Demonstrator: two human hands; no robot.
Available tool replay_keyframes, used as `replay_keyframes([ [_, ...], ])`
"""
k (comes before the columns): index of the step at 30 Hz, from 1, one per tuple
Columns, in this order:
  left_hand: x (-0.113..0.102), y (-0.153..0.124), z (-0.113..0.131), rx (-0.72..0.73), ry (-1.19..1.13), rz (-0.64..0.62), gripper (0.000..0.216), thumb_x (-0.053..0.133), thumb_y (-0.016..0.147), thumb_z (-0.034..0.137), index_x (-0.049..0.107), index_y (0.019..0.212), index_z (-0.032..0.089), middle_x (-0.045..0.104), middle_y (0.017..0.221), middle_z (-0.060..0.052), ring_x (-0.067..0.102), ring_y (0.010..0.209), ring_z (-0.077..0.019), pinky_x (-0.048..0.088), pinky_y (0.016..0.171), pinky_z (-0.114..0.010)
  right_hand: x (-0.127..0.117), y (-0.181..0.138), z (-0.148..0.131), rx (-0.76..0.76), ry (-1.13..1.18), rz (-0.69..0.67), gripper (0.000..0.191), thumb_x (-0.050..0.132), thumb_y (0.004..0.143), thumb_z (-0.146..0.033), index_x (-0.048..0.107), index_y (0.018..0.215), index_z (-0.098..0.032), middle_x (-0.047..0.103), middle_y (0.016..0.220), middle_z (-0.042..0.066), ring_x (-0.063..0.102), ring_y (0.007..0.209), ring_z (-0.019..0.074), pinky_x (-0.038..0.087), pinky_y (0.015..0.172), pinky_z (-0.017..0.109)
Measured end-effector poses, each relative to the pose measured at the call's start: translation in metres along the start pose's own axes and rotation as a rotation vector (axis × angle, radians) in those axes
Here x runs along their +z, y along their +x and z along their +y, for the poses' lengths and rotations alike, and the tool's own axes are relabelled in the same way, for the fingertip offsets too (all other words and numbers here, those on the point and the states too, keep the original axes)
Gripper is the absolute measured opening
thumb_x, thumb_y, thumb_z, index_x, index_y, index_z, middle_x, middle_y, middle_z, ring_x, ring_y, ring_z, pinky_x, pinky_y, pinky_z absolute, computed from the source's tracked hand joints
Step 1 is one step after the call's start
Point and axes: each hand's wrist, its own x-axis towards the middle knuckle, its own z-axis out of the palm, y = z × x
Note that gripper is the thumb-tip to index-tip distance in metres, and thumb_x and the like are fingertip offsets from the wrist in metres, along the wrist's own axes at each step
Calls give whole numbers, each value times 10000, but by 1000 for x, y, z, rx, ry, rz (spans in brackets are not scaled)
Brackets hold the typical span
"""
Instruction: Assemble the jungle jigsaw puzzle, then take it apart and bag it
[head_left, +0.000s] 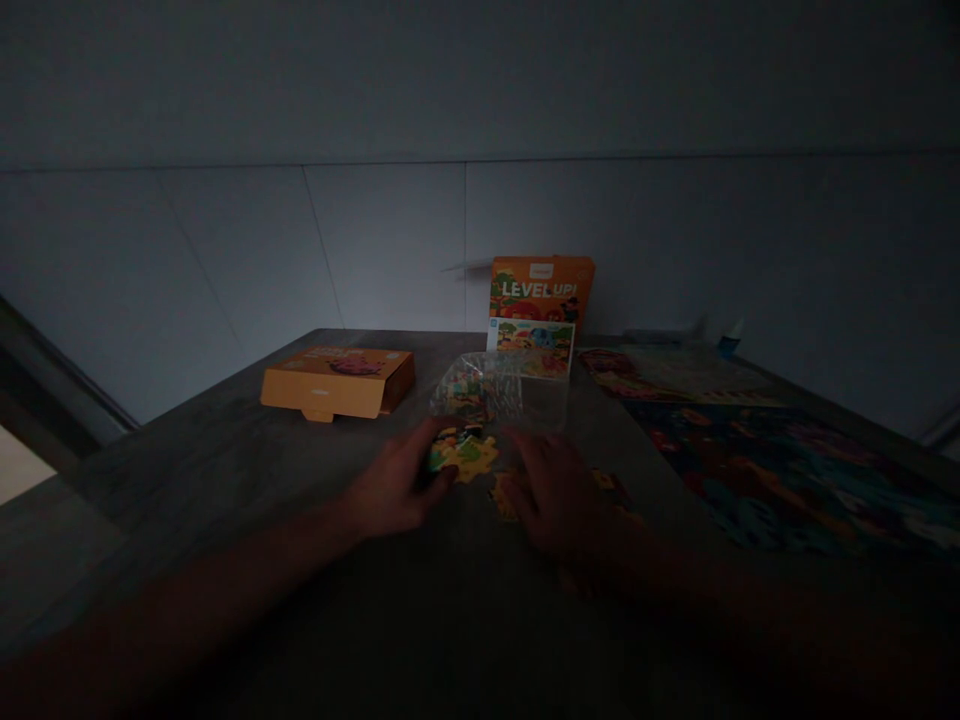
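In the dim head view, my left hand (397,485) grips the left edge of a few joined jigsaw puzzle pieces (474,460), yellow and green, between thumb and fingers. My right hand (559,490) hovers over or rests on the table to their right, index finger stretched forward and thumb apart from it. Under that thumb a yellow puzzle piece (504,502) partly shows. More puzzle pieces (611,485) lie beyond the right hand, mostly covered by it. Just ahead of both hands is a clear plastic bag (480,385) with puzzle pieces in it.
An orange box (326,390) with its flap open lies at the left. At the back stands a "LEVEL UP!" box (541,290) with a picture card (536,340) leaning before it. Finished-looking dark puzzles (787,470) cover the right side. A white wall (390,240) borders the table.
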Motion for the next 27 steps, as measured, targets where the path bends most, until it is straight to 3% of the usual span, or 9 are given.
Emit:
replay_keyframes([
  [4,-3,2,-9,35,44,-92,432,558,904,284,456,1314,194,679,1143,-96,682,969,-230,569,847,-383,3,0,4,55,-74,-168,266,463,969,-229,580,1166,-94,629,1058,154,563,1002,294,450,908,477],
  [10,1,0,-6,65,39,-149,485,511,900,193,400,1372,189,650,1224,-122,673,1002,-236,570,858,-397,3,0,2,87,-50,-231,151,494,948,-225,583,990,-111,609,993,142,534,930,268,439,838,416],
  [18,2,0,-5,62,5,-128,498,539,859,170,427,1344,197,672,1124,-85,674,924,-219,568,798,-362,2,0,4,2,40,-109,81,466,928,-191,508,861,-172,575,891,96,500,862,238,422,782,385],
  [23,0,-1,1,69,-12,-111,500,543,848,176,446,1338,196,684,1097,-77,682,895,-212,568,762,-341,-1,-1,4,82,245,35,44,449,942,-210,480,925,-184,550,906,76,512,844,212,426,733,341],
  [27,0,-3,9,106,-32,-148,489,540,844,160,450,1323,196,666,1148,-87,667,981,-227,561,844,-371,1,-1,6,52,308,45,44,439,952,-226,461,927,-198,535,873,50,514,810,195,430,722,330],
])
